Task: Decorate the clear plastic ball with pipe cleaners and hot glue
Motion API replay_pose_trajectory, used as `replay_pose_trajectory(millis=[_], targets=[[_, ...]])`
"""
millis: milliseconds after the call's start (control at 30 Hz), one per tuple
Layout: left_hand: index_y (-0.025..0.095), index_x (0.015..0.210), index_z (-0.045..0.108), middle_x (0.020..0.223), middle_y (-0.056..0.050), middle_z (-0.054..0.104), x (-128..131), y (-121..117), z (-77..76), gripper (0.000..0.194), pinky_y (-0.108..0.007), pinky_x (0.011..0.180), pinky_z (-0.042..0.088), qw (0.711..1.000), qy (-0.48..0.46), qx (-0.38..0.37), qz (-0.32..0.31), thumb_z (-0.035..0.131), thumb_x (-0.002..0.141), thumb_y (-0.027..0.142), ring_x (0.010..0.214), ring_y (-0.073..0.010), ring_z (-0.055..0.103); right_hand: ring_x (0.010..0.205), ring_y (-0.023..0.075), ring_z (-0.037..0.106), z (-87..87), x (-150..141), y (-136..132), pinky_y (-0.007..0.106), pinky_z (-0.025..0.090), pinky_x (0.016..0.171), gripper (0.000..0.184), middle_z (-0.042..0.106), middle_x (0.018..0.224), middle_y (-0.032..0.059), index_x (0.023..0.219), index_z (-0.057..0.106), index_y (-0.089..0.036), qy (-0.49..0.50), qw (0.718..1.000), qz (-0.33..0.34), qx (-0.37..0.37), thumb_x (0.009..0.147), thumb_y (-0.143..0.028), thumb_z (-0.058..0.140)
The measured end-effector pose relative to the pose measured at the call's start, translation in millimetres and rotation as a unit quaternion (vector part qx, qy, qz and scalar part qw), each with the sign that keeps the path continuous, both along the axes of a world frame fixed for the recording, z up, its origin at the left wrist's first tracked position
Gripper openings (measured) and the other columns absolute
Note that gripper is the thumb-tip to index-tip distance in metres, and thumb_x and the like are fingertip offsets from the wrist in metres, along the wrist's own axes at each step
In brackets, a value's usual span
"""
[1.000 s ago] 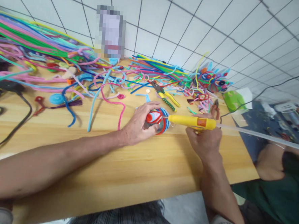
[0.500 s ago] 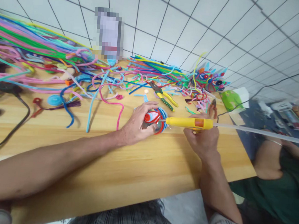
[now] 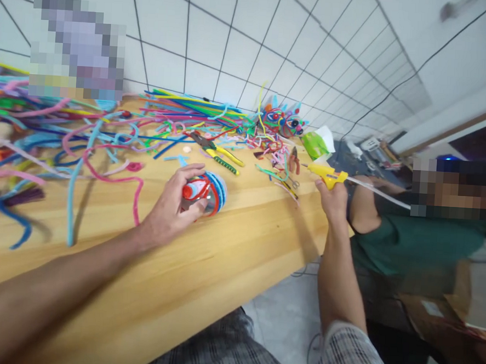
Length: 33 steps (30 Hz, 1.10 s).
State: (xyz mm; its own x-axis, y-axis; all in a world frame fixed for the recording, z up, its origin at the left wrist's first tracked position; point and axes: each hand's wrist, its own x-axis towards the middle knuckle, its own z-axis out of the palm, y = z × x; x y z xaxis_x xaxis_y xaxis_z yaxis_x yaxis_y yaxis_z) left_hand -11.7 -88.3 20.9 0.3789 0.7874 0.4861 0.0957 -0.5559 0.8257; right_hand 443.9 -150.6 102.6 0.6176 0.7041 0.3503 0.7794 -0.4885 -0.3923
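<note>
1. Two bare hands are over a wooden table (image 3: pixel 230 258) set against a white tiled wall (image 3: pixel 219 38).
2. Left hand (image 3: pixel 171 210) rests near the middle of the table, fingers curled and pinching a round pipe-cleaner piece (image 3: pixel 205 192) of coiled red, blue and white. The thumb lies across its top, and the piece sits on the wood, tilted up on edge.
3. Right hand (image 3: pixel 333 201) is off the table's right end, closed round the handle of a yellow glue gun (image 3: pixel 326 173). Its nozzle points left toward the table, and a clear glue stick (image 3: pixel 380 194) juts from the back, running right.
4. Gun and round piece are well apart — nozzle not touching the piece.
5. Behind the round piece lie pliers (image 3: pixel 215 154) with yellow and green grips, flat on the wood.
6. Loose pipe cleaners (image 3: pixel 85 134) in many colours cover the back and left of the table; straight bundles run along the wall, and bent offcuts lie nearer the front.
7. Finished pipe-cleaner figure (image 3: pixel 280 121) — blue, red and pink, with round eyes — stands at the far right corner, with a green tissue pack (image 3: pixel 317 145) just beside it.
8. Another person in a dark green top (image 3: pixel 404 241) sits to the right, beyond the table's end.
9. Checked fabric (image 3: pixel 232 351) of the wearer's clothing shows at the bottom edge.
</note>
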Motion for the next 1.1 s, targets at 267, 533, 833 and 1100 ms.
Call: replay_pose_trajectory(millis=[267,533,833,1100], targets=[[0.029,0.145,0.054,0.163,-0.015,0.056,1.1,0.3,-1.3,0.048,-0.07,0.132,0.044,1.0,-0.014,0.001,0.0,0.071,0.101,0.04,0.157,-0.0387,0.054,0.124,0.0369,0.071,-43.9,28.9,11.6,0.047,0.054,0.11,0.052,0.074,0.133,0.0344,0.133,0.069,0.001,0.039,0.986,-0.154,-0.057,0.094,-0.033,0.063],[0.025,0.144,0.052,0.162,-0.018,0.057,1.0,-1.7,5.5,0.053,-0.065,0.13,0.045,1.0,0.013,0.006,0.001,0.072,0.098,0.038,0.156,-0.0375,0.054,0.126,0.0496,0.071,-34.0,2.9,-29.9,0.068,0.053,0.112,0.05,0.075,0.128,0.0346,0.12,0.074,-0.007,-0.048,0.985,-0.133,-0.098,0.086,-0.043,0.074],[0.025,0.143,0.053,0.16,-0.018,0.06,3.5,-1.3,4.2,0.051,-0.064,0.129,0.045,1.0,0.004,0.008,0.007,0.072,0.098,0.042,0.154,-0.0372,0.056,0.099,0.0272,0.08,7.2,-165.2,-23.4,0.046,0.065,0.094,0.021,0.085,0.104,0.0077,0.117,0.079,-0.025,-0.117,0.909,0.383,0.112,0.103,-0.039,0.072],[0.025,0.143,0.054,0.16,-0.019,0.06,3.2,-1.7,5.8,0.047,-0.061,0.128,0.047,1.0,0.011,0.017,0.008,0.069,0.1,0.038,0.154,-0.0352,0.057,0.109,0.0274,0.075,-3.4,-231.3,5.7,0.047,0.063,0.094,0.034,0.078,0.119,0.0102,0.138,0.072,-0.029,-0.17,0.8,0.553,0.159,0.104,-0.022,0.069]])
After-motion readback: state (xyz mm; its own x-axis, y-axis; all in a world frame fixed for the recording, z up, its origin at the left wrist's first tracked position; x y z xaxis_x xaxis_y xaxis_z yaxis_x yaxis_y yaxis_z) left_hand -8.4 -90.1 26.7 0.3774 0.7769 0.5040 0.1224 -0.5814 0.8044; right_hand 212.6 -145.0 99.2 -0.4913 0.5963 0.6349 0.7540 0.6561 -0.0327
